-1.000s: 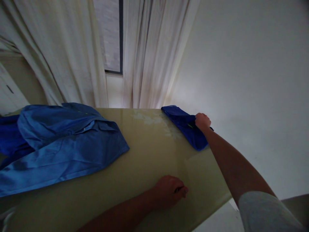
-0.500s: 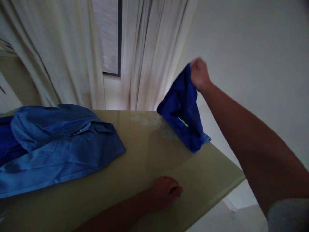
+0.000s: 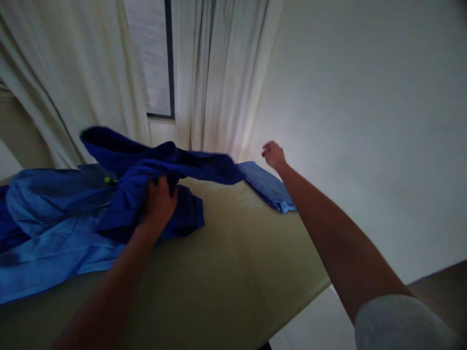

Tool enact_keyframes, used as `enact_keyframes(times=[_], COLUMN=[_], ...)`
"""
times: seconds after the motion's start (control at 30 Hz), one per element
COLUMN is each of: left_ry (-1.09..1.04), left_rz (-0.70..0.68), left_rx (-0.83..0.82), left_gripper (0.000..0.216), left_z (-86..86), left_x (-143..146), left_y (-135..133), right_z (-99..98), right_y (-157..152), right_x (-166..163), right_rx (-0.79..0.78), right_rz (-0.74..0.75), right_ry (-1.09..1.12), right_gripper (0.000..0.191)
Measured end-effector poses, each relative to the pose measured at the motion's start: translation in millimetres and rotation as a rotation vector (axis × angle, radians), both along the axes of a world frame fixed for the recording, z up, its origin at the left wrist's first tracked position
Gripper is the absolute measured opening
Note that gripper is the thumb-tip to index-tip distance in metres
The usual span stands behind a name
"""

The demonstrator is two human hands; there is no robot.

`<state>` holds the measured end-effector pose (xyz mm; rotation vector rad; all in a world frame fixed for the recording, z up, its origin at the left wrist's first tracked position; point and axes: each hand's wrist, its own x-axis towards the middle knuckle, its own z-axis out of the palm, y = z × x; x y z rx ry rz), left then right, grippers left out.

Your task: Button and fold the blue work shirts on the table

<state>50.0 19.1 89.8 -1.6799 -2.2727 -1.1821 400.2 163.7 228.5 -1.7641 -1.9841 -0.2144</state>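
Observation:
My left hand (image 3: 159, 200) is closed on a dark blue garment (image 3: 127, 189) with a small bright green mark. The garment is bunched and partly lifted, one long part of it stretched out to the right in the air. It lies across a lighter blue shirt (image 3: 54, 194) at the left of the table and hides part of it. My right hand (image 3: 273, 155) is raised over the far right, holding nothing, its fingers loosely bent and apart. Just to its left and below lies a folded light blue cloth (image 3: 268, 187) near the table's far right edge.
The greenish-beige table (image 3: 233, 272) extends under the clothes, with its corner at the right. Pale curtains (image 3: 222, 78) hang behind it beside a window (image 3: 149, 58). A plain white wall (image 3: 365, 121) stands on the right. More dark blue cloth (image 3: 10, 223) shows at the far left.
The dark blue garment has gone from my right hand at the far right to the left, over the lighter shirt, now in my left hand. The folded cloth at the right is uncovered.

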Motion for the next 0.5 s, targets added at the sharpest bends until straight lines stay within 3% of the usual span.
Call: enact_keyframes(times=[0.1,0.17,0.23,0.3,0.37,0.43,0.5], left_ry=[0.014,0.019,0.036,0.071,0.146,0.242,0.297], left_rz=[0.307,0.361,0.335,0.266,0.123,-0.061,-0.165], left_rx=[-0.027,-0.047,0.014,0.125,0.15,0.009,-0.223], left_gripper=[0.053,0.05,0.046,0.045,0.049,0.06,0.067], left_z=[-4.9,-3.6,4.3,13.9,16.6,6.6,-15.6], left_x=[-58,-69,-59,-40,-25,-20,-29], left_y=[0,-5,-9,-11,-9,-4,0], right_z=[-100.6,-155.1,-195.2,-220.3,-232.8,-237.1,-237.3], right_y=[-30,-49,-59,-58,-53,-48,-48], right_x=[46,67,81,91,97,101,103], right_rx=[-0.19,-0.258,-0.276,-0.263,-0.239,-0.211,-0.189], right_rz=[-0.154,-0.241,-0.313,-0.343,-0.337,-0.348,-0.415], right_ry=[-0.011,-0.014,-0.019,-0.044,-0.064,-0.056,-0.023], right_gripper=[0.022,0.036,0.044,0.047,0.046,0.046,0.046])
